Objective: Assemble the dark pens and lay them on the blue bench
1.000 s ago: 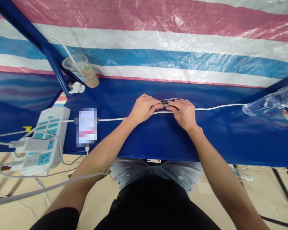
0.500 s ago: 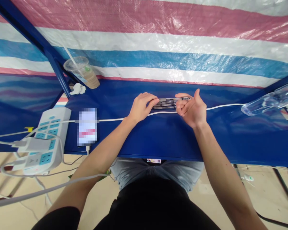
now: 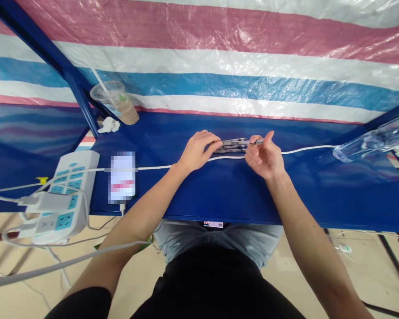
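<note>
A small bunch of dark pens with metal parts (image 3: 232, 145) lies across the blue tabletop (image 3: 319, 190), just above a white cable (image 3: 306, 150). My left hand (image 3: 197, 153) rests on their left ends, fingers closed over them. My right hand (image 3: 264, 156) is at their right end, turned partly palm-up. Its index finger touches the top pen, and its thumb stands apart, raised. Between my hands the pens show plainly, but their exact number is hard to tell.
A pixelated phone (image 3: 122, 177) and a white power strip (image 3: 75, 190) with plugs lie at the left. Behind them stand a plastic cup with a straw (image 3: 118, 102) and crumpled tissue (image 3: 108, 125). A clear plastic bottle (image 3: 375, 141) is at the right. A striped tarp (image 3: 199, 75) hangs behind.
Since a second ago, my right hand has drawn rightward off the pens and turned palm-up, uncovering them. Over the last half second it has dipped slightly, its thumb lower.
</note>
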The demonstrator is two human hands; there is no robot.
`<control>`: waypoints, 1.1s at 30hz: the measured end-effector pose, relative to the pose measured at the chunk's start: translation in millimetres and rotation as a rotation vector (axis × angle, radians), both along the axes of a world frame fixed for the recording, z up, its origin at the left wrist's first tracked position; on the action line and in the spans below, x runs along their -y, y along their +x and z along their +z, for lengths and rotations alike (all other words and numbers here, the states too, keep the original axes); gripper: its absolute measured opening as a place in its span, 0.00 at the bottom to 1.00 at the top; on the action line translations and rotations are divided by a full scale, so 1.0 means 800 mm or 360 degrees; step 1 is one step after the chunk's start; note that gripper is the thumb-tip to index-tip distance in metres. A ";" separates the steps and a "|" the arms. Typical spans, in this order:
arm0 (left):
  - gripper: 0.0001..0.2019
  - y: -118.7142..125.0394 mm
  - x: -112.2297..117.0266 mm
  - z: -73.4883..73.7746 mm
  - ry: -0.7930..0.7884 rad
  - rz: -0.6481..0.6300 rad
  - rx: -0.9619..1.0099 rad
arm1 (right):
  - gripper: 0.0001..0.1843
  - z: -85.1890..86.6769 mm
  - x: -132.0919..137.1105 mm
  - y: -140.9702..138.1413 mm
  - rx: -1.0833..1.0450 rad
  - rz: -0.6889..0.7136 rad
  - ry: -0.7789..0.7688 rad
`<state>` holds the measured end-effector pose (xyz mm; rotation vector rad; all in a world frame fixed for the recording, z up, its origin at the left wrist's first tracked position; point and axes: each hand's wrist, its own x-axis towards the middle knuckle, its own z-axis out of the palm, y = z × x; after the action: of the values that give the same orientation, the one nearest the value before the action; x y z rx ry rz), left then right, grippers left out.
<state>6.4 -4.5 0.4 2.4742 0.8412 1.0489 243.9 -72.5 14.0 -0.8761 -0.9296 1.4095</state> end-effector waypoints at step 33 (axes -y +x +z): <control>0.10 -0.009 -0.006 -0.011 -0.0217 0.0027 -0.0524 | 0.24 0.001 0.169 -0.065 0.0344 0.1951 0.0170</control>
<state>-0.6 0.0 -8.7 2.5614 0.9926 0.5725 191.9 -207.9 15.1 -0.3178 -1.8489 2.2558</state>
